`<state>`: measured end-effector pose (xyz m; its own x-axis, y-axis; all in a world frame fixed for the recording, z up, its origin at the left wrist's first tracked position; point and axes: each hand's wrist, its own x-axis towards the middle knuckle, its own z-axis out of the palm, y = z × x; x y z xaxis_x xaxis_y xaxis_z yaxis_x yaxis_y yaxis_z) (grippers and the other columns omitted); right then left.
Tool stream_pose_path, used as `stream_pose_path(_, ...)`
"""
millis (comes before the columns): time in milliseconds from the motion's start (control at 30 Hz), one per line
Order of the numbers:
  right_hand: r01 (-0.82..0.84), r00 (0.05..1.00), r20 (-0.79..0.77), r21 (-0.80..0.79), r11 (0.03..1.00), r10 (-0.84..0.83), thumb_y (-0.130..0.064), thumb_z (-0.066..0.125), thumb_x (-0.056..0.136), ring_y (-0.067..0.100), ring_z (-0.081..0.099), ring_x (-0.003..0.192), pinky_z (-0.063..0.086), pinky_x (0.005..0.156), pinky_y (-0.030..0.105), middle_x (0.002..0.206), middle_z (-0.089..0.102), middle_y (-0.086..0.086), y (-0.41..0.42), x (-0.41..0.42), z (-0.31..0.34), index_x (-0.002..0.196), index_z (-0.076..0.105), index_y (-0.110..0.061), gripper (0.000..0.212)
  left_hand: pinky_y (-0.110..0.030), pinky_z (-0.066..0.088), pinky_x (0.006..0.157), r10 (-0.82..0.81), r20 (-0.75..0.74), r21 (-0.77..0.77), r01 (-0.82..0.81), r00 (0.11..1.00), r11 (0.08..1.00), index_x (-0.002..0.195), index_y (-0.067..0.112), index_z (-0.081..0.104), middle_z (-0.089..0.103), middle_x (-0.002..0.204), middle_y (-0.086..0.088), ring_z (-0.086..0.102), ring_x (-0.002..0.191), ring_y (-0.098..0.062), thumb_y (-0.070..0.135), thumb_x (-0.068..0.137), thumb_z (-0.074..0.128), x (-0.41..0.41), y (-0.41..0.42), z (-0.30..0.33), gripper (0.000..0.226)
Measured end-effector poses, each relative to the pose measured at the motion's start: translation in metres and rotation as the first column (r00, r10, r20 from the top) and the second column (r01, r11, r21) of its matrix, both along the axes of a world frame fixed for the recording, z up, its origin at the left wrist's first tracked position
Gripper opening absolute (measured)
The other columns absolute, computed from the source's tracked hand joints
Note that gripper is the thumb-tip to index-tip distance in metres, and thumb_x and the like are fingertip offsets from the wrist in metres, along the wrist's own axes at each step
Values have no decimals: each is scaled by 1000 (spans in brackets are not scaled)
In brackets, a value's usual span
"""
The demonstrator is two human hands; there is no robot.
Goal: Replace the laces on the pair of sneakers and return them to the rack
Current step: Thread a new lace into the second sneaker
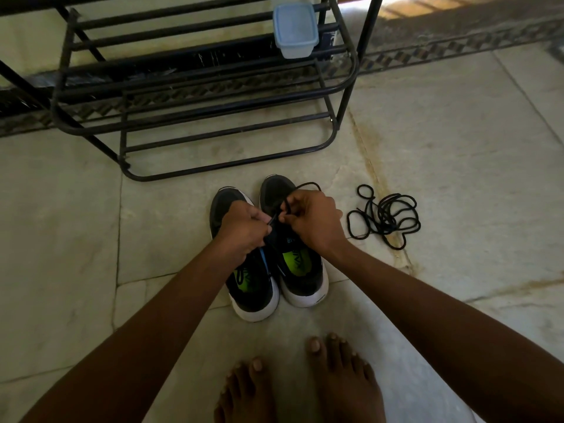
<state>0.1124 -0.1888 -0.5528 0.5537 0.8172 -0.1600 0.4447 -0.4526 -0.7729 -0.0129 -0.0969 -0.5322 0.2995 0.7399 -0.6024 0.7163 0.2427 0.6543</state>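
Mid-task: left hand (244, 228) and right hand (311, 219) each pinch black lace (306, 186) on right sneaker (300, 270); spare lace pile (386, 216) on floor, rack (195, 123) return pending.

Pale marble floor (457, 148), dark patterned border (457, 47), dim light

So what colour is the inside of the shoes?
Bright green insoles, seen in the head view.

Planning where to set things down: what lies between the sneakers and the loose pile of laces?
Bare floor only, in the head view, between the right sneaker and the loose laces.
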Motion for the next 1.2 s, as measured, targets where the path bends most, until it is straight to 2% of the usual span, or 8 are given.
stream_pose_path(267, -39, 998, -50, 9, 999, 40, -32, 79, 76, 11, 68, 78, 55, 83, 53, 74, 68, -13, -1, -1, -4, 85, 67, -31, 16, -51, 61, 88, 35, 77, -38, -33, 996, 999, 80, 14, 70, 72, 99, -21, 71, 98, -34, -7, 88, 71, -2, -2, 2, 22)
stream_pose_path(400, -49, 995, 89, -4, 999, 50, -24, 79, 82, 14, 65, 82, 45, 88, 43, 73, 64, -13, -1, -6, 1, 89, 64, -31, 18, -47, 62, 87, 29, 94, -40, -25, 995, 999, 85, 13, 71, 72, 101, -19, 71, 99, -31, -6, 89, 71, -2, -3, 4, 19)
stream_pose_path(500, -90, 968, 239, 26, 996, 81, -21, 74, 83, 17, 63, 82, 25, 79, 34, 76, 67, -8, -3, -12, 5, 94, 66, -26, 14, -44, 62, 87, 41, 114, -65, -33, 993, 997, 88, 11, 72, 72, 101, -17, 70, 100, -29, -2, 92, 70, -2, -4, 4, 13)
stream_pose_path(633, -132, 935, 339, 64, 989, 103, -16, 72, 82, 19, 61, 79, 18, 78, 34, 72, 65, -7, -4, -14, 4, 95, 67, -23, 16, -34, 62, 73, 108, 125, -89, -97, 986, 991, 85, 10, 71, 71, 101, -19, 71, 94, -29, 3, 99, 62, 0, -4, 6, 18)
stream_pose_path(800, -148, 906, 409, 63, 987, 109, -16, 73, 83, 26, 64, 77, 22, 79, 36, 74, 69, -1, -3, -9, -6, 102, 71, -20, 19, -34, 63, 70, 96, 132, -37, -92, 987, 995, 76, 12, 71, 71, 96, -13, 69, 95, -27, -6, 95, 64, -2, -9, 5, 28)
stream_pose_path(967, -250, 932, 295, 102, 963, 211, -13, 70, 88, 25, 68, 76, 55, 75, 41, 83, 74, 7, -1, 0, -9, 101, 74, -14, 14, -26, 62, 65, 84, 135, 9, -86, 987, 996, 74, 11, 71, 71, 89, -11, 72, 88, -25, -5, 92, 69, -1, -9, 7, 25)
stream_pose_path(1100, -284, 937, 250, 130, 950, 245, -9, 69, 87, 23, 67, 70, 56, 65, 36, 80, 73, 6, -4, 2, -6, 92, 72, -10, 6, -42, 65, 78, -2, 46, 104, -3, 999, 995, 75, 13, 73, 73, 84, -10, 73, 81, -22, -2, 93, 68, 1, -9, 1, 23)
stream_pose_path(1200, -290, 940, 228, 137, 947, 255, -8, 67, 85, 25, 68, 76, 58, 71, 38, 87, 74, 9, -7, 2, -7, 103, 72, -9, 18, -46, 64, 80, -64, 6, 128, 63, 998, 990, 79, 9, 74, 74, 80, -10, 74, 77, -22, 2, 92, 66, 3, -8, 2, 18)
